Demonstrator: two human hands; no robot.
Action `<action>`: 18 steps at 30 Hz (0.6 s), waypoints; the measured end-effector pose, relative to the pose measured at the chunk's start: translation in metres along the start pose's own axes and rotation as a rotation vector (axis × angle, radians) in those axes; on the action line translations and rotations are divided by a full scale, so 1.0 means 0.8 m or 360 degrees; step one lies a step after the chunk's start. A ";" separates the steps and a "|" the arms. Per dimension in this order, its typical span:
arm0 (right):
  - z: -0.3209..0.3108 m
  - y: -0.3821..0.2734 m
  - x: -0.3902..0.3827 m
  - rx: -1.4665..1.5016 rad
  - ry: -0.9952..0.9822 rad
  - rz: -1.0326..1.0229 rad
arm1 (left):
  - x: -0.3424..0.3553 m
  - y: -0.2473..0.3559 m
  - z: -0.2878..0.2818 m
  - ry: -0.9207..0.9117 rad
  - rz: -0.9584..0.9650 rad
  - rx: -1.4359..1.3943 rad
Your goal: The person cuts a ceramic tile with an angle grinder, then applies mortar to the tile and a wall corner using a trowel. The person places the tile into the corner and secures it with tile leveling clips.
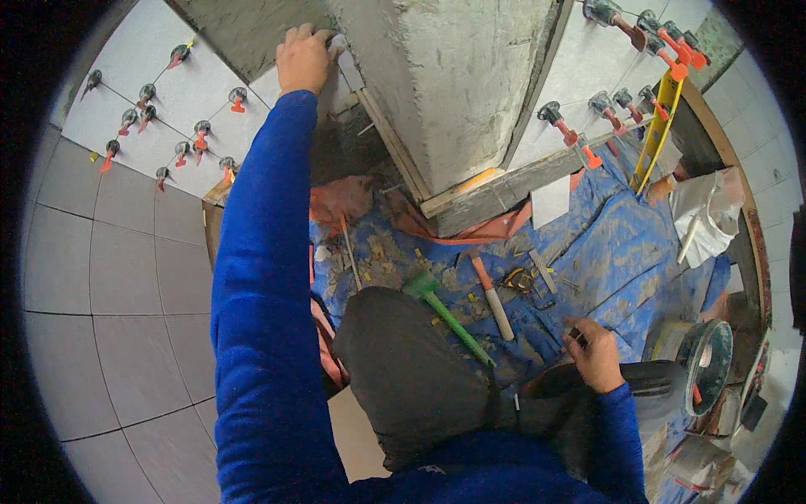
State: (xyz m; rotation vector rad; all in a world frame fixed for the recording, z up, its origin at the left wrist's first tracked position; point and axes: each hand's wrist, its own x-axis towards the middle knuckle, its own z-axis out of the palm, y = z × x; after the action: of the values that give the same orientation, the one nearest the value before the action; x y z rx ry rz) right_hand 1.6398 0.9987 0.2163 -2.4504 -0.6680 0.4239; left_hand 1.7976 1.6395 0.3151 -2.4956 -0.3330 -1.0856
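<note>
My left hand (304, 62) reaches up to the wall, its fingers spread and bent over the top edge of a pale tile (336, 84) beside the concrete column (462, 76). Grey mortar (252, 29) coats the wall above it. My forearm hides part of that tile row. Low over my right knee, my right hand (594, 356) is closed with its fingertips together; something small and dark seems to be between them, too small to name. A rubber mallet with a green head and handle (453, 317) and a hammer-like tool's wooden handle (497, 311) lie nearest to it on the sheet.
Tile levelling clips with red keys (201, 130) stick out of white wall tiles on both sides. A yellow spirit level (659, 134) leans at the right. A tape measure (519, 280), a bucket (712, 365) and a white sack (709, 214) rest on a dirty blue tarp (600, 223).
</note>
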 end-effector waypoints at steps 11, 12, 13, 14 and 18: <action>-0.001 0.007 0.008 0.0096 -0.0015 0.0059 | 0.009 0.004 -0.014 -0.0071 0.0095 0.0165; -0.001 0.005 0.008 0.0098 0.0000 0.0051 | 0.009 0.004 -0.015 -0.0040 0.0120 0.0195; 0.000 0.004 0.010 0.0110 0.0013 0.0063 | 0.011 0.004 -0.015 -0.0057 0.0100 0.0165; -0.001 0.002 0.011 0.0096 -0.0001 0.0042 | 0.012 0.005 -0.014 -0.0059 0.0078 0.0138; -0.004 -0.006 0.013 0.0096 -0.0024 0.0019 | 0.022 0.002 -0.005 -0.0035 0.0102 0.0112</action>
State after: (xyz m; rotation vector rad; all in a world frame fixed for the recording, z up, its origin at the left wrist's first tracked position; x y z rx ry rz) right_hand 1.6481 1.0062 0.2201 -2.3976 -0.6378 0.4611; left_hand 1.8070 1.6374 0.3301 -2.4407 -0.2904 -1.0043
